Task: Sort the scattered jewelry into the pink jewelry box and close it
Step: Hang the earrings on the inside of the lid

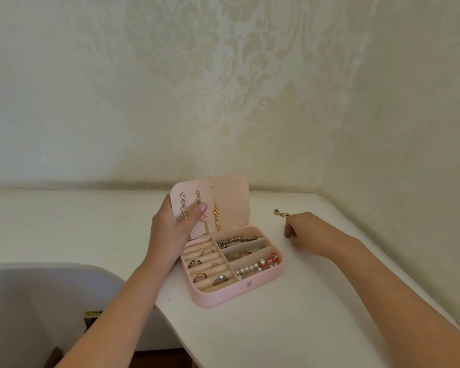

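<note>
Patterned cream wallpaper [223,75] backs a white table [250,335]. The pink jewelry box [231,293] sits open toward its back edge, rings [206,251] and beads [239,239] inside. The left hand [170,224] grips the raised lid [231,205]; the right hand [302,227] pinches a gold jewelry piece [278,211] near the back right corner.

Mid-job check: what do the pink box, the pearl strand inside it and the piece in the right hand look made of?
The pink jewelry box: matte pink covering, likely faux leather; beige velvety lining. The pearl strand: glossy round whitish beads, pearl or imitation. The small chain piece pinched by the right hand: gold-toned metal links with dark beads, too small to confirm.
</note>
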Available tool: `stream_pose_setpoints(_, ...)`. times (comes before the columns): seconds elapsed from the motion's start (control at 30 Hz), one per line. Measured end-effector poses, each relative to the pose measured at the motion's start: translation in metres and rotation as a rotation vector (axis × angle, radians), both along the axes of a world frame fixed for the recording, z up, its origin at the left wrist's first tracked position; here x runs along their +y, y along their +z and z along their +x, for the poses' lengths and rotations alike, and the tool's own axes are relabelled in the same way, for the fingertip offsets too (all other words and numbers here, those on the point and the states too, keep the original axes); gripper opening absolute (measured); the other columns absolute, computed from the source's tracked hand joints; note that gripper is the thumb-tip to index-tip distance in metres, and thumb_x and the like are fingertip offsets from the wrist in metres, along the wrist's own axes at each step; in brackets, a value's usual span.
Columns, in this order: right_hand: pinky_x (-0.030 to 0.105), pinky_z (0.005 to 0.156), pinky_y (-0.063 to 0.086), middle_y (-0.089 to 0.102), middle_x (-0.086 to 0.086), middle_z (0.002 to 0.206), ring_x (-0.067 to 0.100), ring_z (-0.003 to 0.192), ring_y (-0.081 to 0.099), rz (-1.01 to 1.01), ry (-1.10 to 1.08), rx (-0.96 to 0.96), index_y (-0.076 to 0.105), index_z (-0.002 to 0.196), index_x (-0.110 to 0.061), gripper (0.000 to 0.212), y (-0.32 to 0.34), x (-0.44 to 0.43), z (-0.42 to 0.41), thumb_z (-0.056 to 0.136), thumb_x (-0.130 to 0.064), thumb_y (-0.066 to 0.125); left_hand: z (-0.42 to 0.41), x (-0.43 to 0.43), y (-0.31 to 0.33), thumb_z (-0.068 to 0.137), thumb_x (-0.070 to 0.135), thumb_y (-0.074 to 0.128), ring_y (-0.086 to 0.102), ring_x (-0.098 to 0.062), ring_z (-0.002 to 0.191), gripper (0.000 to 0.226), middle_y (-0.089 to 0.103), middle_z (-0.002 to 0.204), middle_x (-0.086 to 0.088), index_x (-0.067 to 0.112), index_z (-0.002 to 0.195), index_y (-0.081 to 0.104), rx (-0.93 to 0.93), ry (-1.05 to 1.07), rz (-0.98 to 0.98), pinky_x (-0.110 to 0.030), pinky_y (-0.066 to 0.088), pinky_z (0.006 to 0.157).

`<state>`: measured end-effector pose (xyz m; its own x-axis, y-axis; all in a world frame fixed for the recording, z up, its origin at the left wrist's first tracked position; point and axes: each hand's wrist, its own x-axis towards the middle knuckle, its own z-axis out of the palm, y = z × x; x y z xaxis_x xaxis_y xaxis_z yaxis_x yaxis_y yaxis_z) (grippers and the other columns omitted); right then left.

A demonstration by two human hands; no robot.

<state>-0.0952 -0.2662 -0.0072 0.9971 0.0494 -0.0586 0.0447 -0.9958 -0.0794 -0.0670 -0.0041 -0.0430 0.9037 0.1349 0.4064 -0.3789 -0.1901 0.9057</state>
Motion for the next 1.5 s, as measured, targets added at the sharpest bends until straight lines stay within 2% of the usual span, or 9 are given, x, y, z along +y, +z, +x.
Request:
stream_pose_setpoints(0.23,0.018,0.058,0.039,0.06,-0.006,0.076,0.008,0.066,0.052,0.267,-0.003,-0.065,0.071,0.085,-0.012,0.015,0.004,-0.008,-0.001,0.084,-0.01,0.057,-0.002,0.001,0.002,0.082,0.039,0.069,0.062,0.002,0.082,0.031,0.066,0.092,0.014,0.02,0.102,0.057,-0.016,0.024,0.0,-0.027,0.047,0.07)
stream_pose_setpoints(0.33,0.021,0.065,0.044,0.06,-0.009,0.069,0.003,0.062,0.055,0.473,0.001,-0.104,0.069,0.08,-0.018,0.02,0.015,-0.01,-0.002,0.089,-0.009,0.054,-0.004,0.002,0.002,0.075,0.056,0.062,0.064,-0.009,0.083,0.046,0.067,0.089,0.008,0.018,0.099,0.055,-0.041,0.059,-0.001,-0.036,0.052,0.073)
stream_pose_setpoints(0.4,0.025,0.071,0.049,0.066,-0.006,0.072,0.005,0.064,0.059,0.648,0.03,-0.121,0.069,0.078,-0.021,0.021,0.021,-0.007,-0.003,0.091,-0.01,0.056,-0.006,0.003,0.003,0.077,0.051,0.063,0.063,-0.002,0.087,0.044,0.066,0.095,0.013,0.024,0.11,0.053,-0.057,0.057,-0.014,-0.032,0.053,0.077)
stream_pose_setpoints(0.53,0.009,0.061,0.046,0.067,-0.008,0.066,0.0,0.061,0.062,0.95,0.139,-0.164,0.07,0.085,-0.012,0.013,0.036,0.019,-0.01,0.089,-0.004,0.061,-0.012,0.001,0.006,0.086,0.027,0.066,0.063,0.004,0.09,0.057,0.063,0.105,0.016,0.04,0.134,0.037,-0.122,-0.002,-0.048,-0.009,0.047,0.071)
stream_pose_setpoints(0.63,0.01,0.061,0.048,0.068,0.001,0.068,0.002,0.062,0.064,1.118,0.217,-0.168,0.069,0.089,-0.003,0.01,0.047,0.043,-0.007,0.085,0.003,0.062,-0.013,0.001,0.007,0.085,0.024,0.067,0.061,0.005,0.084,0.043,0.063,0.098,0.016,0.039,0.119,0.047,-0.187,-0.01,0.002,-0.005,0.042,0.068)
stream_pose_setpoints(0.7,0.013,0.062,0.049,0.067,0.006,0.068,0.005,0.062,0.064,1.177,0.263,-0.162,0.068,0.089,-0.002,0.012,0.05,0.059,0.0,0.084,0.006,0.062,-0.009,0.003,0.004,0.083,0.029,0.07,0.057,0.004,0.093,0.029,0.062,0.102,0.017,0.037,0.105,0.053,-0.207,-0.003,0.056,-0.006,0.038,0.076)
stream_pose_setpoints(0.77,0.016,0.063,0.052,0.067,0.008,0.069,0.009,0.063,0.065,1.207,0.301,-0.134,0.067,0.087,-0.003,0.012,0.05,0.075,0.008,0.083,0.007,0.062,-0.005,0.004,0.001,0.08,0.036,0.07,0.054,0.002,0.103,0.023,0.061,0.104,0.017,0.033,0.097,0.056,-0.252,0.003,0.097,-0.005,0.035,0.083)
stream_pose_setpoints(1.07,0.036,0.079,0.053,0.07,0.007,0.079,0.017,0.071,0.063,1.068,0.419,-0.202,0.068,0.078,-0.022,0.023,0.034,0.117,0.026,0.081,0.001,0.067,0.006,0.006,-0.005,0.08,0.046,0.058,0.055,-0.005,0.099,0.024,0.058,0.098,0.011,0.027,0.095,0.06,-0.34,0.022,0.148,-0.01,0.038,0.083)
stream_pose_setpoints(1.5,0.022,0.068,0.047,0.06,0.0,0.076,0.008,0.067,0.053,1.039,0.389,-0.329,0.059,0.079,-0.015,0.021,0.021,0.126,0.026,0.076,0.005,0.064,0.006,0.004,-0.006,0.083,0.041,0.052,0.053,-0.003,0.088,0.021,0.055,0.091,0.008,0.023,0.09,0.062,-0.375,0.025,0.176,-0.008,0.036,0.075)
